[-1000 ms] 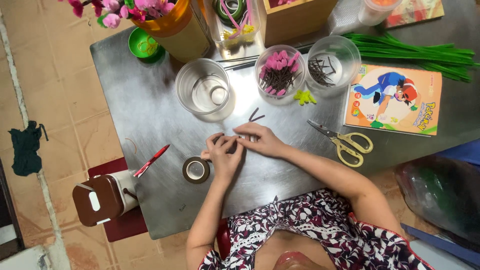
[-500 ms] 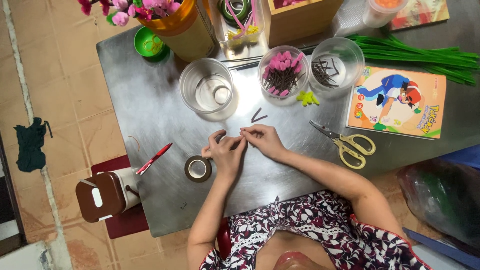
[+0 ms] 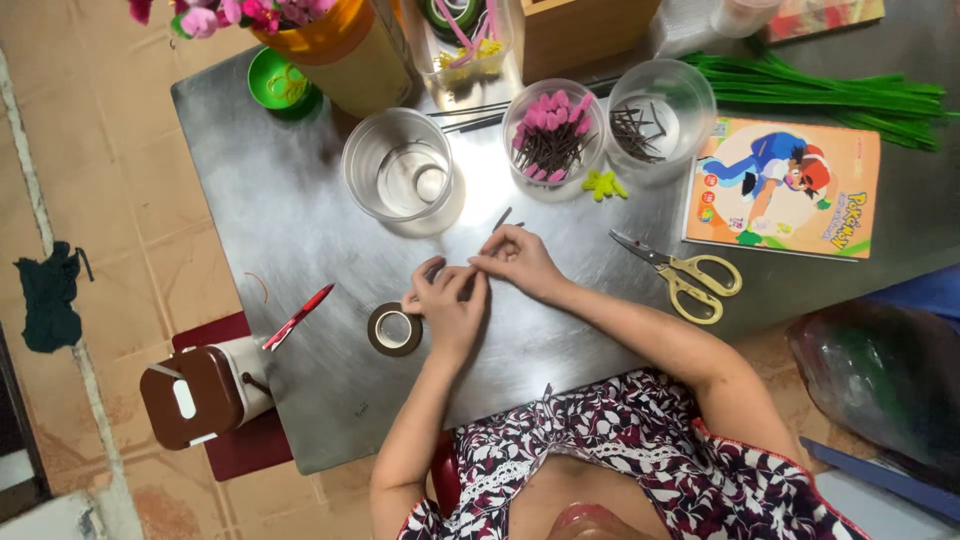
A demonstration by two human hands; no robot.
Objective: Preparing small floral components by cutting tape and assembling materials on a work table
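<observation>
Both hands have barely shifted since the earlier views: they remain together at the middle of the steel table (image 3: 300,230), and only the camera seems to have drifted a little. The left hand (image 3: 448,300) and the right hand (image 3: 518,260) meet fingertip to fingertip, fingers narrow and pinched on a thin dark stem piece (image 3: 502,219) that pokes out beyond the right hand's fingers. It is too slender to say whether tape is already wound on it, so the work looks held at the same small pinching step.

Just beside the left hand, toward the table's near edge, lies a brown tape roll (image 3: 394,329). A red-handled cutter (image 3: 297,317) lies farther left, well apart. Yellow-handled scissors (image 3: 690,277) rest to the right of the right forearm, near a colourful picture book (image 3: 785,188).

Beyond the hands stand three clear cups: an empty cup (image 3: 403,175), a cup of pink-tipped stems (image 3: 553,137) and a cup of dark pins (image 3: 657,115), with a tiny yellow-green flower piece (image 3: 603,184) between them. Green stems (image 3: 830,92) lie along the far right edge. Bare steel lies open left of the tape roll and between the hands and the cups; the near edge sits close under the forearms.
</observation>
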